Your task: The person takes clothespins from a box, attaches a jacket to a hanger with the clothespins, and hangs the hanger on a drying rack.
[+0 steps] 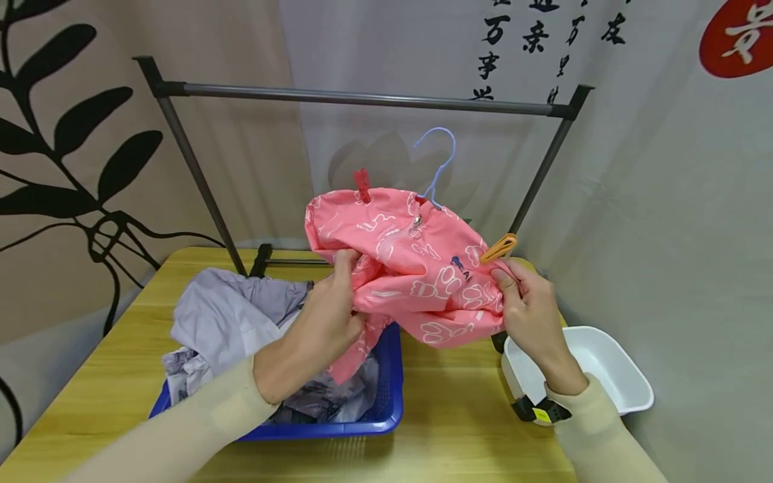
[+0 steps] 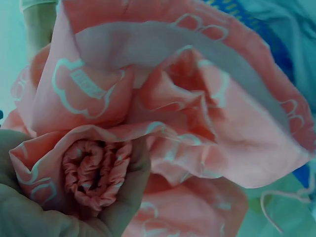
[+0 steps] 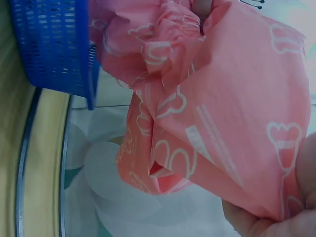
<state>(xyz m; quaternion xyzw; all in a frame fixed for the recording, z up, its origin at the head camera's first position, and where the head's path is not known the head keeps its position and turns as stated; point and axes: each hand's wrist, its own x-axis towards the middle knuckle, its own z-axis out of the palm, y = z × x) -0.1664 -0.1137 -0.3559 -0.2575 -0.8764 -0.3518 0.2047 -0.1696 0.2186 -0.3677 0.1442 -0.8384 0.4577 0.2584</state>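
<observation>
A pink garment (image 1: 435, 282) with white printed outlines and a short zipper hangs on a light blue hanger (image 1: 454, 146), whose hook points up free of any rail. A red clothespin (image 1: 363, 186) clips its left shoulder, an orange clothespin (image 1: 498, 248) the right side. My left hand (image 1: 326, 308) grips bunched cloth at the garment's left; in the left wrist view a gathered elastic cuff (image 2: 96, 173) lies within the curled fingers. Just below the orange clothespin, my right hand (image 1: 534, 315) pinches the garment's right edge between thumb and fingers, as the right wrist view also shows.
A blue basket (image 1: 389, 419) heaped with grey and white clothes (image 1: 223, 315) stands on the wooden table (image 1: 459, 422) at left. The dark metal rack (image 1: 362, 97) rises behind the garment. A white basin (image 1: 612, 365) sits at right, partly behind my right forearm.
</observation>
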